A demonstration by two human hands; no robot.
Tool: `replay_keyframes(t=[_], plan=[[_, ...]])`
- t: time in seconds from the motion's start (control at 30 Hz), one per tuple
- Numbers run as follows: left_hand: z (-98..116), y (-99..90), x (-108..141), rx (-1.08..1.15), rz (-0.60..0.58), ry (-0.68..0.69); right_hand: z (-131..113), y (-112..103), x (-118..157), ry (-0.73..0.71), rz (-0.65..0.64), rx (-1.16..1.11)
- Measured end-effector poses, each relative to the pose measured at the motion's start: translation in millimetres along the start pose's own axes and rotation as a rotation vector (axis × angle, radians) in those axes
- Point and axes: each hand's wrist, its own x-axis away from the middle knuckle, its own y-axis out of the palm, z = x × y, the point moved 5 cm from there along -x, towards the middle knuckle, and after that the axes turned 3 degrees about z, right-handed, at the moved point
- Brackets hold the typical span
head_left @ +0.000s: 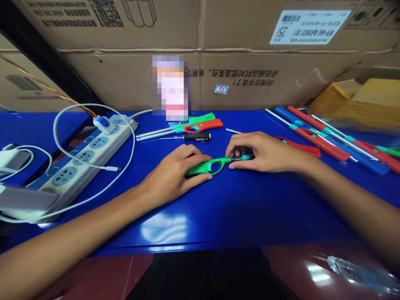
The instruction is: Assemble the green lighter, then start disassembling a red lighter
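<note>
My left hand (186,168) is closed around the handle of a green gas lighter (203,168), which lies level just above or on the blue table (200,216). At its front end, my right hand (258,152) pinches the lighter's neck between thumb and fingers. A dark stem with a teal piece (245,157) shows under the right palm; its far end is hidden. Behind my left hand lies a black and yellow screwdriver (196,137). Beyond it are an orange lighter (204,125) and another green lighter (203,118). A red lighter (304,148) is partly covered by my right hand.
Several red and blue lighters (340,141) lie at the right. A white power strip (90,160) with a looping white cable (93,193) takes up the left. A blurred-out upright screen (171,89) leans on a cardboard box (234,37). A plastic bottle (359,273) is below the table's edge.
</note>
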Motion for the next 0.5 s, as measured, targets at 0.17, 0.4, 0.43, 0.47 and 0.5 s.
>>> replay_keyframes(t=[0.17, 0.4, 0.43, 0.47, 0.5], plan=[[-0.2, 1.1, -0.4, -0.004, -0.017, 0.014, 0.3, 3.8, -1.2, -0.029, 0.028, 0.005], [1.7, 2.2, 1.7, 0.013, -0.037, 0.015, -1.9, 9.1, -3.0, -0.040, 0.020, -0.014], [2.7, 2.1, 1.9, 0.001, -0.040, 0.016, -2.1, 9.5, -3.2, -0.033, 0.029, -0.014], [3.7, 2.1, 1.9, -0.013, -0.046, 0.016, -2.5, 9.8, -3.3, -0.024, 0.037, -0.010], [4.8, 2.2, 1.8, -0.029, -0.055, 0.015, -3.0, 10.2, -3.3, -0.013, 0.043, -0.001]])
